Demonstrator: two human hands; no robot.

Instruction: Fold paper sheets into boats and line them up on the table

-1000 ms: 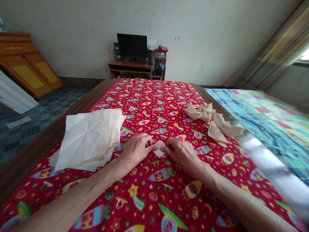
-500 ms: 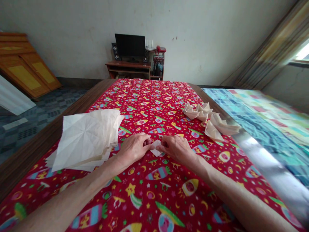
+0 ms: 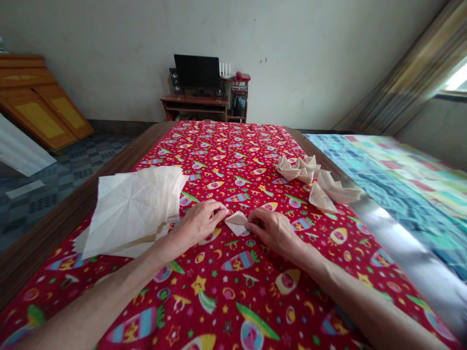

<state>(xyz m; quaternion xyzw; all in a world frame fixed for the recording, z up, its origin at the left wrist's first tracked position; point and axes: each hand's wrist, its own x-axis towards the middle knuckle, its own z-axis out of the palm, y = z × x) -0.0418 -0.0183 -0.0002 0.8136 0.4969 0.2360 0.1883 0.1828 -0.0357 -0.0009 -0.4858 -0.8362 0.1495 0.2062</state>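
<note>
A small folded piece of pale paper (image 3: 237, 224) lies on the red cloth in front of me, a raised flap along its upper side. At its right corner the thumb and fingertips of my right hand (image 3: 275, 231) are closed on the edge. My left hand (image 3: 204, 219) is beside the upper left edge, its thumb and fingers pressed together; no paper shows between them. To the left is a stack of creased pale paper sheets (image 3: 127, 209). Several pointed folded paper pieces (image 3: 321, 187) rest together at the right.
The long table (image 3: 109, 177) has a brown wooden edge and a red patterned cloth (image 3: 219, 291). A bed with a blue patchwork cover (image 3: 386, 180) stands along its right side. Beyond the far end, a desk (image 3: 197, 99) carries a monitor (image 3: 197, 74). A wooden cabinet (image 3: 44, 109) stands left.
Both hands have drawn slightly apart, showing more of the folded paper. A flap on it now stands up. The stack and the pointed pieces stay in place.
</note>
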